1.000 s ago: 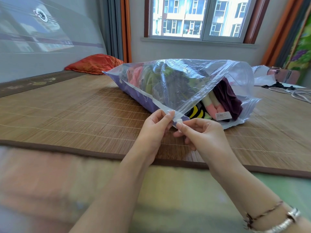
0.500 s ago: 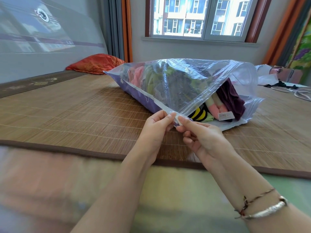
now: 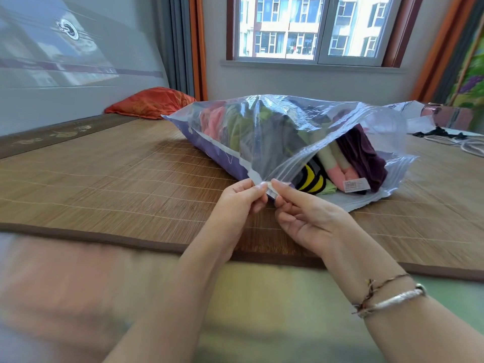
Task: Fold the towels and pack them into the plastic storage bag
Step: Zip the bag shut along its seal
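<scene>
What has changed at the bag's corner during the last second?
The right hand turned palm-up and dropped lower; its fingertips stay on the white slider. The left hand keeps pinching the corner of the plastic bag. The bag's mouth remains open, with the towels inside.

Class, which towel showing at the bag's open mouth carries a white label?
The pink towel: the label sits at its end, unlike the purple towel or the black-and-yellow one.
</scene>
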`<state>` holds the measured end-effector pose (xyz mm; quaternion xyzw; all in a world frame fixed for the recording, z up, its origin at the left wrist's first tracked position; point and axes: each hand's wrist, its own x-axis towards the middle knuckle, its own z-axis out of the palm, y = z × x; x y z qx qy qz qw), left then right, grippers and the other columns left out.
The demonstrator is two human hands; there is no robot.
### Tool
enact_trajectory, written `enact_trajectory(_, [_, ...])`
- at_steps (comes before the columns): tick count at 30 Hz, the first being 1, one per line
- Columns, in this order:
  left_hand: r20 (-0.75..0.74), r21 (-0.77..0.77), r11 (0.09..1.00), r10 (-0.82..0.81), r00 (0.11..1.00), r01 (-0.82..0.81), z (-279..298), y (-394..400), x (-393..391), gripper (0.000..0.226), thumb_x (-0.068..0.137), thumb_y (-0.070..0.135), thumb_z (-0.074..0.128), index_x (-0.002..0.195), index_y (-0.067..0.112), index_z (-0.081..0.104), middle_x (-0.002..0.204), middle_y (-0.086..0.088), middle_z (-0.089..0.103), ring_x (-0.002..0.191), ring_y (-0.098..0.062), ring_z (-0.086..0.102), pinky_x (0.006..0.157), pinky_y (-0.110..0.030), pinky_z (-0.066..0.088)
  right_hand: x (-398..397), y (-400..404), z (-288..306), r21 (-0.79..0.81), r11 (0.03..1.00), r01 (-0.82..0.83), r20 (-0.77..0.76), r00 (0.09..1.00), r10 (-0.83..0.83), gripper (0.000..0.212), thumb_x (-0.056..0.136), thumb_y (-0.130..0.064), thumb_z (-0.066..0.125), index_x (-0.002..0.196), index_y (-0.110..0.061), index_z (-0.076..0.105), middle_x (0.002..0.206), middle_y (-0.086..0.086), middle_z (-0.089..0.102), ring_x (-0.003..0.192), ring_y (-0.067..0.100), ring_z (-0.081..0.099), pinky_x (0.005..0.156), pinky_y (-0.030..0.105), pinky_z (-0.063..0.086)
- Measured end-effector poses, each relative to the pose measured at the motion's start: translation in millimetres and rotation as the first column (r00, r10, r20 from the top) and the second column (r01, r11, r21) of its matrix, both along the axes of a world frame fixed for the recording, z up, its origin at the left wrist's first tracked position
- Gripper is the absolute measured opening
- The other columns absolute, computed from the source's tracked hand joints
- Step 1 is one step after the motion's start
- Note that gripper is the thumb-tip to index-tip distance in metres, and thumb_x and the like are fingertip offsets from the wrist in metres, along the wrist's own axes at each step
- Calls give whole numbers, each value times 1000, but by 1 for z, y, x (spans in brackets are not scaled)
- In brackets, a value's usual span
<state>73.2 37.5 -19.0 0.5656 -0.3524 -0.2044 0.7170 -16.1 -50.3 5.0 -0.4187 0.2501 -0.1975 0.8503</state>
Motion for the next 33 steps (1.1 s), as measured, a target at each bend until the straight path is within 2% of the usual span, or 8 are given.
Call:
enact_trajectory(7, [46, 19, 975, 221, 974, -222, 6, -4, -13, 35, 97, 14, 43, 62, 11, 48, 50, 7, 42, 46, -1, 36, 45, -12, 32, -14, 0, 5, -95, 987, -125, 54, 990, 131, 19, 84, -16, 67, 97, -2, 65, 68, 9, 66, 59, 9, 50, 43, 14, 42])
enact_trajectory(10, [26, 0, 979, 202, 979, -202, 4, -7, -17, 33, 97, 24, 50, 77, 3, 67, 69, 1, 65, 68, -6, 57, 71, -22, 47, -14, -1, 5, -245, 963, -109, -57, 994, 98, 31, 90, -34, 61, 73, -9, 63, 57, 3, 58, 47, 8, 46, 40, 17, 38])
enact_trajectory(12, [-11, -26, 980, 197, 980, -197, 4, -9, -22, 31, 97, 23, 51, 90, -2, 68, 80, -4, 68, 78, -11, 59, 81, -29, 48, -10, 0, 5, -291, 952, -96, -81, 994, 76, 42, 94, -42, 52, 63, -13, 52, 48, -1, 42, 39, 8, 35, 37, 18, 30])
enact_trajectory(17, [-77, -22, 990, 136, 988, -138, 9, -10, -30, 34, 100, 23, 47, 70, 8, 55, 41, 13, 47, 40, 2, 43, 49, -10, 36, -3, -2, -3, -413, 911, -17, 9, 1000, 22, 45, 98, -26, 46, 54, -15, 39, 41, -5, 25, 37, 8, 22, 38, 19, 21])
enact_trajectory(23, [-210, -87, 988, 110, 972, -131, 12, -12, -38, 41, 99, 13, 47, 58, 8, 46, 42, 5, 51, 35, -2, 46, 38, -11, 36, 3, 2, -12, -624, 770, 135, 164, 986, -40, 47, 94, -10, 49, 48, -17, 41, 47, -5, 36, 44, 6, 30, 43, 17, 27])
enact_trajectory(28, [-249, -84, 985, 129, 960, -154, 8, -16, -36, 42, 98, 13, 46, 57, 9, 49, 43, 6, 51, 38, 0, 46, 41, -11, 36, 5, 8, -17, -676, 702, 223, 226, 970, -90, 47, 96, -5, 48, 50, -12, 41, 48, -3, 36, 46, 4, 32, 43, 13, 31])
enact_trajectory(31, [-232, -29, 989, 137, 963, -148, 6, -12, -29, 41, 100, 22, 46, 60, 13, 50, 43, 10, 51, 39, 1, 47, 42, -11, 37, 4, 10, -20, -735, 624, 266, 247, 962, -120, 51, 97, -6, 46, 48, -15, 43, 42, -12, 37, 41, 0, 31, 42, 12, 28])
enact_trajectory(33, [-144, 2, 984, 177, 974, -179, 4, -8, -21, 43, 100, 30, 46, 60, 16, 55, 49, 10, 54, 48, -2, 51, 52, -14, 41, 6, 13, -19, -717, 656, 235, 223, 969, -104, 52, 99, -10, 46, 47, -17, 41, 38, -13, 35, 36, 0, 29, 41, 12, 26])
